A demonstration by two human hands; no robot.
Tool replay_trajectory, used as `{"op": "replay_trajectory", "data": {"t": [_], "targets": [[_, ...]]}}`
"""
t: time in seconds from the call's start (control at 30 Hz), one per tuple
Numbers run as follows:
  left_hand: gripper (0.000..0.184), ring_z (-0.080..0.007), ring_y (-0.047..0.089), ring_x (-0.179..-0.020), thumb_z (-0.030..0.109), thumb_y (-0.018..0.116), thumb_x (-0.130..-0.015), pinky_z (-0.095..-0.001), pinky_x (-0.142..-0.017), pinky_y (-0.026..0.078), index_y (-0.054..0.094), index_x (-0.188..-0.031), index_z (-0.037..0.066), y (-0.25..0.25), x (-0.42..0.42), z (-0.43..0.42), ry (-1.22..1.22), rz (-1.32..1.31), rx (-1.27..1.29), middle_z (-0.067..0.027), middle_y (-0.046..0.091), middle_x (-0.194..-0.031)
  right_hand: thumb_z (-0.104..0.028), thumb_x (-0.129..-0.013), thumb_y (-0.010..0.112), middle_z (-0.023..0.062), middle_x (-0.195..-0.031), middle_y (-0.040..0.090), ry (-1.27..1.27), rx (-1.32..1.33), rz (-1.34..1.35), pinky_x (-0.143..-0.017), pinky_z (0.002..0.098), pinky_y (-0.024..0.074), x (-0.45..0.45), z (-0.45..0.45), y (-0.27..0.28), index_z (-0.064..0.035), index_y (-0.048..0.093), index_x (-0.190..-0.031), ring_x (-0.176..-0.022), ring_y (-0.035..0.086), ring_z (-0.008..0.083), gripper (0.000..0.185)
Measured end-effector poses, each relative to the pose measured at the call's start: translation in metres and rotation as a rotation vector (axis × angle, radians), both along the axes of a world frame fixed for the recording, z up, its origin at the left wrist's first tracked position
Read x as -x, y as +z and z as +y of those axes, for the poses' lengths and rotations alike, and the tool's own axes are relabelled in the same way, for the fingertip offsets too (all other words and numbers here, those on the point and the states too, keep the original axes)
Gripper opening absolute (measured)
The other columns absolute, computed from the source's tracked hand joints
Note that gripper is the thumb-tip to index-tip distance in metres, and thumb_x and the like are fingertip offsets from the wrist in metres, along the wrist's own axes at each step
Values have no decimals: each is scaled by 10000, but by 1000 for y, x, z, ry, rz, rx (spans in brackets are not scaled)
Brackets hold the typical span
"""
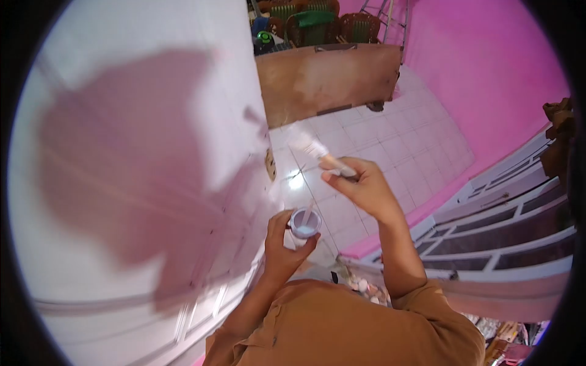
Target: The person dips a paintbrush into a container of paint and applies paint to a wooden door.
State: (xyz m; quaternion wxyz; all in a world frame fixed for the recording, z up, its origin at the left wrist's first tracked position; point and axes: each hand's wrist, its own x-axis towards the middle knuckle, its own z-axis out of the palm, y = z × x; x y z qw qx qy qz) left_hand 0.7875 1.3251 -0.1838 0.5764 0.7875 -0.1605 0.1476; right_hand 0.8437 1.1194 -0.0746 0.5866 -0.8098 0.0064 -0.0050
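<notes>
My left hand [285,244] is wrapped round a small cup [306,223] in front of my chest, its open mouth facing up. Whitish paint shows inside the cup. A paintbrush [314,148] is pinched by its handle in my right hand [366,186], higher and to the right of the cup. Its pale bristles point up and left toward the white wall [232,158] and look blurred. Between the bristles and the wall there is a visible gap.
A large brown board [329,79] lies on its side across the tiled floor [390,146]. Behind it stand stacked chairs [314,27] and a ladder [394,21]. A pink wall [482,73] rises on the right, above a white slatted frame [500,232]. My shadow falls on the white wall.
</notes>
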Motion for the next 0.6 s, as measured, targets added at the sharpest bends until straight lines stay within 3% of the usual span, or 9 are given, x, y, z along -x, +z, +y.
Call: {"op": "replay_trajectory", "data": {"t": [0.03,0.13,0.27,0.43,0.6], "targets": [[595,-280,642,-1034,127,907,-731,-371,-893,515,626,-1246,26,-19,-14,-3,-10,10,-31,-132,640,-1192,-211,-973,784,-46,-799,653,-32,-60,-5,-621,233,433,-21,-15,-16,-36,784,-1105,-722,520,26,220],[613,-283,630,-1031,121,919,-701,-379,-903,511,624,-1230,28,-67,-48,-13,-35,-10,-61,-126,632,-1160,-228,-962,801,-73,-803,621,-128,-128,-189,-599,199,371,-80,-64,-76,-47,779,-1091,-697,484,10,223],[617,-284,623,-1067,117,916,-707,-400,-936,505,620,-1242,39,-106,-85,-28,-121,32,-31,-123,628,-1177,-269,-961,804,-90,-759,555,-266,-220,-179,-579,207,339,-125,-113,-117,-38,758,-1069,-665,439,16,259],[598,-267,617,-1124,131,899,-732,-398,-978,496,617,-1250,34,-108,-146,-58,-132,111,-84,-113,625,-1198,-413,-1017,714,-82,-695,408,-266,-303,-92,-568,244,309,-166,-168,-112,-15,724,-1009,-614,354,54,398],[627,-285,636,-1120,148,929,-725,-385,-932,530,629,-1262,27,-118,-215,-96,-117,126,-38,-140,623,-1237,-435,-1076,594,-71,-680,367,-228,-394,-93,-566,251,277,-226,-211,-135,-6,709,-1017,-607,314,65,448]]}}
